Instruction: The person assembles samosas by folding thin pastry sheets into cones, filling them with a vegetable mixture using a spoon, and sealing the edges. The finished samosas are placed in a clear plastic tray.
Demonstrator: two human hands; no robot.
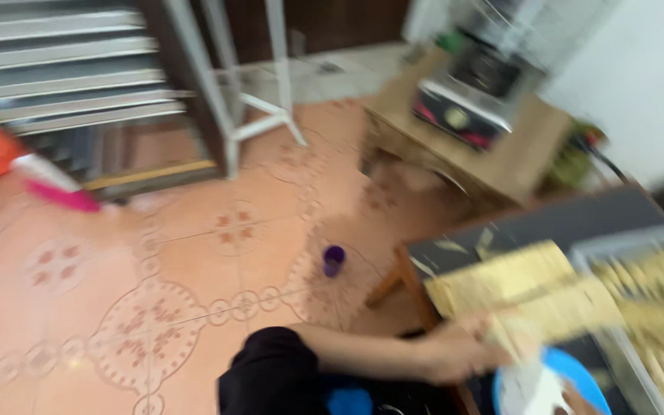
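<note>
Motion blur smears most of what we see. One hand (459, 352), reaching across from a black sleeve (270, 376), rests at the near edge of a pale yellow sheet of strips (512, 288) lying on the dark desk (562, 219), just above a blue bowl (578, 376); which hand it is, and whether its grip is closed on the strips, we cannot tell. More yellow strips fill a clear tray (651, 288) beside it, likely kept within reach. A purple cup (333, 260) stands on the tiled floor (155, 292).
</note>
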